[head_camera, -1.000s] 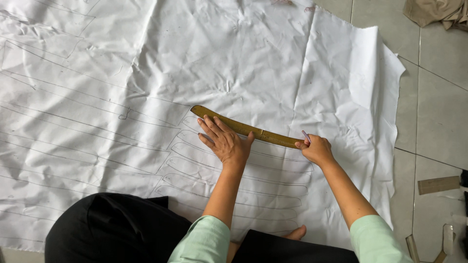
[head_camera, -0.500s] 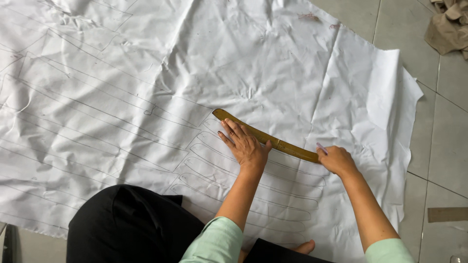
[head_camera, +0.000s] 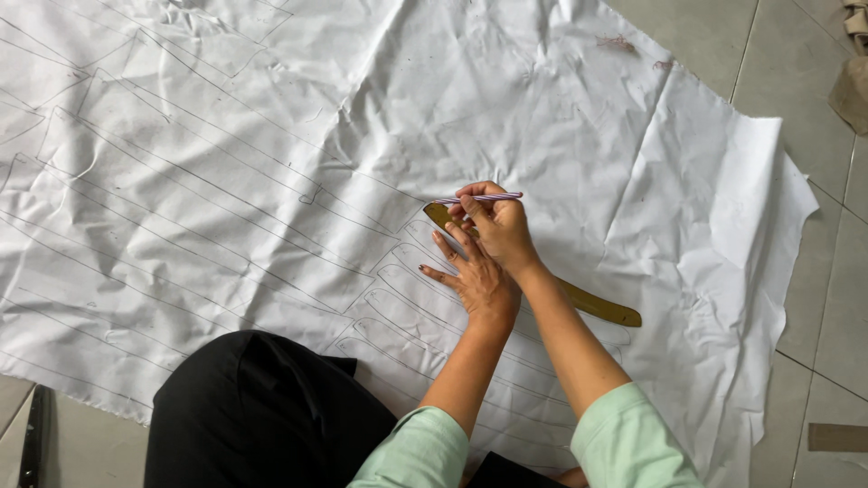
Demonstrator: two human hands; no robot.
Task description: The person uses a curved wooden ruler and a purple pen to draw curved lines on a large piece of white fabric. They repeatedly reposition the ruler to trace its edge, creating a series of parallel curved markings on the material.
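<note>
Kneeling on the floor [head_camera: 814,298] with a big white cloth [head_camera: 271,181] spread out in front of me, all crumpled and covered in drawn pattern lines. Taking the curved wooden ruler [head_camera: 601,307] as the reference point for everything: it lies flat on the cloth, running diagonally from its upper end near my fingers down to its lower end out to my right.

My left hand [head_camera: 475,276] is pressed flat on the cloth, fingers spread, lying over the upper half of the ruler, so that grip is wide open and just pinning things down, not wrapped around anything. My right hand [head_camera: 499,226] sits just above the left one, right at the ruler's upper end, and its grip is closed around a thin striped pencil [head_camera: 479,197]. The pencil is held nearly level, tip pointing left past the ruler's end. Can't tell if the tip actually touches the cloth.

Rows of narrow curved outlines are already drawn on the cloth to the left of and below the ruler. My black-clad knee [head_camera: 262,416] is down below it, overlapping the cloth's near edge. Both my sleeves [head_camera: 624,443] are light green. Bare floor tiles show beyond the cloth's edge, well off to the ruler's right.
</note>
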